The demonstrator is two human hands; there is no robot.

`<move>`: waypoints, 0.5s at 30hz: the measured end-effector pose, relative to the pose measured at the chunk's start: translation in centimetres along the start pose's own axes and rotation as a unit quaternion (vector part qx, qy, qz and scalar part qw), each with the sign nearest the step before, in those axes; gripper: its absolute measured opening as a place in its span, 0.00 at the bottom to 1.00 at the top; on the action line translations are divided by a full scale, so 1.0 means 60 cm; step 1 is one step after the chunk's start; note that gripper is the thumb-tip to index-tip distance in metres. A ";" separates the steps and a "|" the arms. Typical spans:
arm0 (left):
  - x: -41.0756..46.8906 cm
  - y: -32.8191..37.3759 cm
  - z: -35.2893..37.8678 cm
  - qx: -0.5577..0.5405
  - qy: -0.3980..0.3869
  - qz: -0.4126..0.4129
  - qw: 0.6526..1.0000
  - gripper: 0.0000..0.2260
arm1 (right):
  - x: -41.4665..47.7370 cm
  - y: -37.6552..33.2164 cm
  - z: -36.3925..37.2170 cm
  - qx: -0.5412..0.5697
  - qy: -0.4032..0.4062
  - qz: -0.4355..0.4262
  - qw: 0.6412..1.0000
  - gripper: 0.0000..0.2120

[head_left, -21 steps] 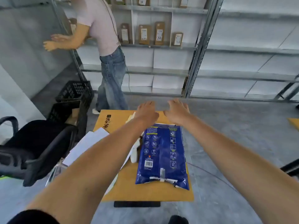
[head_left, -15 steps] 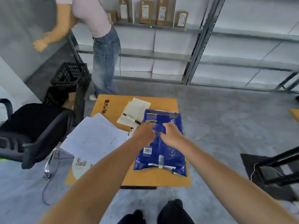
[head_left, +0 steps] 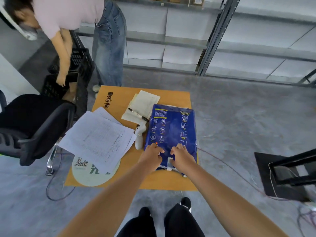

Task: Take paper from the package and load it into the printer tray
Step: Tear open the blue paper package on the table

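A blue plastic-wrapped paper package (head_left: 172, 127) lies flat on the right half of an orange-brown cardboard surface (head_left: 164, 180). My left hand (head_left: 151, 155) and my right hand (head_left: 182, 156) sit side by side on its near end, fingers curled and pinching the wrapper on either side of a white tape strip (head_left: 170, 164). The wrapper edge there looks torn and wrinkled. No loose paper shows from inside the package.
Loose printed sheets (head_left: 99, 139), a round card (head_left: 89, 173), a white controller (head_left: 140, 135) and a pen (head_left: 138, 114) on folded paper lie left of the package. A black chair (head_left: 30, 124) and another person (head_left: 109, 40) bending over black crates (head_left: 77, 65) are at left. A black framed object (head_left: 290, 171) stands at right.
My hands have slid from the package's far end to its near end and curled onto the wrapper. The camera tilted down. The other person has bent toward the crates.
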State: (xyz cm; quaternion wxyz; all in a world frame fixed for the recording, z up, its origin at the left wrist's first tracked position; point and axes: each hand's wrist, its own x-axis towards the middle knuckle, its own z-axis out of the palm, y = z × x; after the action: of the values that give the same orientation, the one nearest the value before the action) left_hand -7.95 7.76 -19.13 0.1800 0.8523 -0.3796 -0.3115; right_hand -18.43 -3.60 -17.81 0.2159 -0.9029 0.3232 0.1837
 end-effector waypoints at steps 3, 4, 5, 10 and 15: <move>0.002 -0.009 0.012 -0.025 0.021 -0.001 0.999 0.15 | -0.005 -0.008 0.011 -0.038 0.033 -0.024 0.998 0.10; 0.002 -0.012 0.014 -0.030 0.024 -0.002 0.999 0.15 | -0.006 -0.011 0.009 -0.043 0.036 -0.026 0.998 0.10; 0.003 -0.014 0.016 -0.033 0.025 -0.004 0.999 0.15 | -0.007 -0.013 0.006 -0.043 0.035 -0.029 0.998 0.10; 0.007 -0.011 0.023 -0.021 0.012 -0.029 0.999 0.13 | -0.024 -0.015 0.006 -0.015 0.046 -0.047 0.998 0.07; 0.013 -0.002 0.023 -0.030 -0.032 -0.024 0.999 0.11 | -0.087 -0.012 0.043 -0.046 0.003 -0.076 0.996 0.09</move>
State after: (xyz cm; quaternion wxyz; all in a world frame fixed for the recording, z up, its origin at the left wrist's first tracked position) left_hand -8.39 7.17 -20.51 0.1860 0.8451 -0.3547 -0.3541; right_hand -22.25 0.84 -17.34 0.1867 -0.9344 0.2451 0.1791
